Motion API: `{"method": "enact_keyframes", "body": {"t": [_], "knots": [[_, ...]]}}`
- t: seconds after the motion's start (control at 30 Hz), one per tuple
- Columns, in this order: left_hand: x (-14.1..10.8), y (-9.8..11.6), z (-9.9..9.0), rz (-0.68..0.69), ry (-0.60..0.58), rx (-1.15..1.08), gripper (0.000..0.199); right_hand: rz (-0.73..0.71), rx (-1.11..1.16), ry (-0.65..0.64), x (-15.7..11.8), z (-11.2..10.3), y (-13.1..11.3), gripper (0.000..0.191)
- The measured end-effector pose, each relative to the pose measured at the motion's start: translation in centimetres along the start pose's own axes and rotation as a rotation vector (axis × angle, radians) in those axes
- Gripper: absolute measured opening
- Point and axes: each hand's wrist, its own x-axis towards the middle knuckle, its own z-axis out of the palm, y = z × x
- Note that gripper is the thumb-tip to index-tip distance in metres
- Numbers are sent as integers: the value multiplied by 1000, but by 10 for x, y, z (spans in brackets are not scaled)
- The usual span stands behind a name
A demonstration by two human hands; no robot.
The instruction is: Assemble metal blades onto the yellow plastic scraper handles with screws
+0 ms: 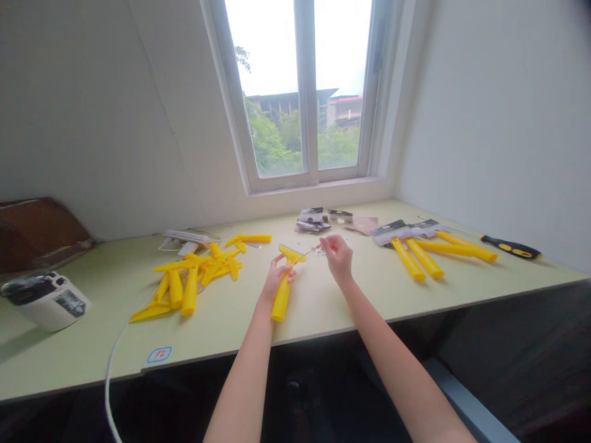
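Observation:
My left hand (pixel 276 278) is wrapped round the neck of a yellow scraper (pixel 281 300). Its wide head points away from me with a thin dark edge along the top, and the thick handle hangs toward the table's front edge. To the right of that head, my right hand (pixel 338 255) is closed in a pinch on a thin rod-like tool (pixel 313 249) with a reddish part. The tool's tip reaches toward the scraper head; whether it touches is too small to tell. Small dark bits (pixel 318 253), perhaps screws, lie on the table beyond the right hand.
Several yellow scraper parts (pixel 215 264) are heaped on the left. Packaged scrapers (pixel 425 261) and a black-and-yellow screwdriver (pixel 510 247) lie right. Small packets (pixel 311 220) are near the window. A white-and-black container (pixel 48 301) stands far left; a white cable (pixel 111 369) crosses the table edge (pixel 207 355).

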Motion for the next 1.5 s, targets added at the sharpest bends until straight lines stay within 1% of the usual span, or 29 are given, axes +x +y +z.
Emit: {"method": "enact_keyframes", "body": {"t": [0.1,0.17,0.23,0.3,0.43,0.53,0.67,0.83,0.97,1.1,1.23,1.37,1.5], "knots": [[0,0,1,-1,-4,11,55,-47,-53,51,2,0,1,22],[-1,0,1,-2,1,13,54,-54,-32,56,2,0,1,22],[-1,0,2,-4,11,13,54,-34,8,44,2,0,1,24],[-1,0,2,-5,15,18,54,-32,-8,45,1,0,1,28],[1,-1,0,-11,20,26,55,-91,-120,1,-1,0,1,21],[2,-2,-1,-15,28,26,56,-110,-141,-38,-1,0,2,24],[2,-2,0,-10,32,30,55,-178,-117,-47,1,0,3,28],[0,0,1,-19,31,37,54,-112,-86,-26,1,-1,2,23],[1,0,1,-22,34,45,53,-119,-84,6,1,-1,1,19],[2,-1,0,-16,39,29,54,-97,8,-27,2,0,4,23],[2,-1,-1,-21,37,20,55,-52,94,-30,3,1,9,27],[3,-1,-1,-10,53,12,55,-46,112,-45,3,2,9,26],[2,0,-1,-13,63,17,55,-77,92,-56,2,2,4,27]]}}
